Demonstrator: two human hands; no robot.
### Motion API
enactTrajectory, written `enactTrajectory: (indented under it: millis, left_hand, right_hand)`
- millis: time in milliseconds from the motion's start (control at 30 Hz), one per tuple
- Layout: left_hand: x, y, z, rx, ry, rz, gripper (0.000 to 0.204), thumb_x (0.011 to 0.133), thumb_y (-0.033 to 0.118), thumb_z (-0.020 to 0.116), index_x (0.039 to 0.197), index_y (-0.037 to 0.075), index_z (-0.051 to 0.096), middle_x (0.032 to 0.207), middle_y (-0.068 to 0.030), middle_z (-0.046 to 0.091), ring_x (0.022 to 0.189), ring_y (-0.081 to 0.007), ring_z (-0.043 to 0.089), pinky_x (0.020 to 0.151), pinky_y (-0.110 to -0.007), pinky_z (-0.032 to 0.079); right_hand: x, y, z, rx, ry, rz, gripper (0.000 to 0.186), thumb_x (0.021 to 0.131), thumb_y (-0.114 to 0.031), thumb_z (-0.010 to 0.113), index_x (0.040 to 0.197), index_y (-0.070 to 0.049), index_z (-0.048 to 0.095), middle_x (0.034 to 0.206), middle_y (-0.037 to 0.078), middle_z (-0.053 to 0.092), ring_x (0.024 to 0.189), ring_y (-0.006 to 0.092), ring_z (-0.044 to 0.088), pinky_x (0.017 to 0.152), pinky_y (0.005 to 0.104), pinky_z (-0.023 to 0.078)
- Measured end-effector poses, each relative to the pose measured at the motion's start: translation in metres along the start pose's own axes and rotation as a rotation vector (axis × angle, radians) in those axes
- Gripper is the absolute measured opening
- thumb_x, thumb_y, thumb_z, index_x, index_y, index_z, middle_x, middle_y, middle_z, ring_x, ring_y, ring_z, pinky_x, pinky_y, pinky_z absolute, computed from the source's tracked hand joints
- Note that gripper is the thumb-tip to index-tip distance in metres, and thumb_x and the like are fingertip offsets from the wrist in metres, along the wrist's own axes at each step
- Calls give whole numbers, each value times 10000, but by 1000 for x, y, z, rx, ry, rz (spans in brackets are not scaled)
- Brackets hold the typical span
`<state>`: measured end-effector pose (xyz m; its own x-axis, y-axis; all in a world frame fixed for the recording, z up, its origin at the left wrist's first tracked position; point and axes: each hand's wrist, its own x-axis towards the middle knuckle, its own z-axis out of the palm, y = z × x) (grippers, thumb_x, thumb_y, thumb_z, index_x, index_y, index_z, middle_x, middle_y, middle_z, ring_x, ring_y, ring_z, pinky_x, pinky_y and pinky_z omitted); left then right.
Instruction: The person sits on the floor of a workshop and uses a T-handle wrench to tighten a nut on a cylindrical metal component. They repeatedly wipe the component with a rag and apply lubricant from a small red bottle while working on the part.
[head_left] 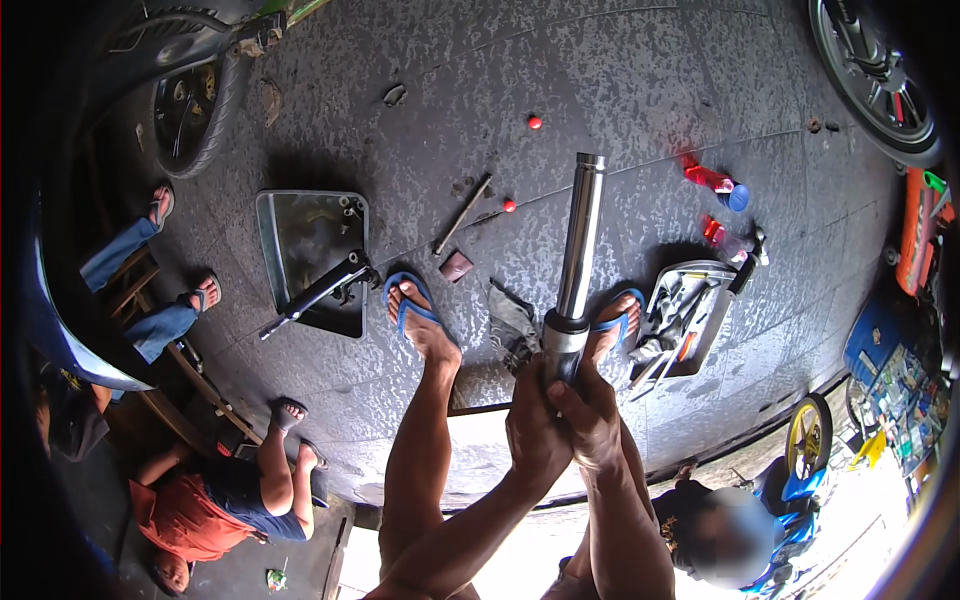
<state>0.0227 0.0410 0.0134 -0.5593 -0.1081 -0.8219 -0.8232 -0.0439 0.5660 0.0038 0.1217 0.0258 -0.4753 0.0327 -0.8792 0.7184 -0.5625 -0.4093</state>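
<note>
Chrome tube (582, 240): it is held in the air to the left of the tool tray (712, 325), with its bright end pointing away from the person and its dark collar (566, 322) just beyond the hands.
Left hand (538, 428): closed around the grey lower part of the tube, also to the left of the tool tray.
Right hand (597, 425): closed on the same part and pressed against the left hand, between it and the tool tray; the grip of both looks firm, but the lower end of the tube is hidden by them.
Sandals: one blue sandal (625, 318) is just left of the tool tray, partly behind the tube; the other (418, 311) is farther left.
Grey cloth (512, 318): it lies on the floor, between these two feet, left of the tool tray.
Hammer (745, 272): at the far right corner of the tool tray.
Red bottles: two, beyond the tool tray; one (712, 178) shows a blue end, the other (722, 238) lies nearer.
Black tray (262, 240): well to the left of the tool tray, with a dark rod-like part (318, 290) lying across it.
Metal rod (463, 215): on the floor, left of the tool tray and farther away.
</note>
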Motion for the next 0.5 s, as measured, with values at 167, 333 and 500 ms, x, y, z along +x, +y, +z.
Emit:
enactTrajectory:
  millis: [167, 333, 500]
  left_hand:
    - [-9, 16, 1, 473, 23, 329, 437, 943, 66, 620, 1332, -8, 435, 1149, -148, 530, 1050, -229, 584, 902, -358, 491]
    - [-16, 45, 5, 626, 22, 522, 665, 813, 52, 768, 1360, -30, 399, 1186, -214, 522, 1071, -343, 590, 889, -413, 495]
    - [-21, 49, 7, 622, 15, 611, 658, 807, 42, 735, 1363, -46, 394, 1207, -248, 523, 1060, -399, 585, 873, -469, 493]
  right_hand:
    - [1, 1, -8, 144, -98, -3, 421, 883, -201, 686, 1217, 44, 612, 1038, 59, 664, 948, 134, 607, 862, 277, 473]
    - [0, -5, -8, 277, -165, 4, 472, 875, -211, 637, 1261, 59, 601, 1115, 118, 678, 1041, 198, 641, 945, 303, 484]
    - [3, -12, -8, 337, -226, 8, 573, 821, -296, 628, 1241, 93, 599, 1089, 166, 686, 1004, 226, 668, 922, 326, 521]
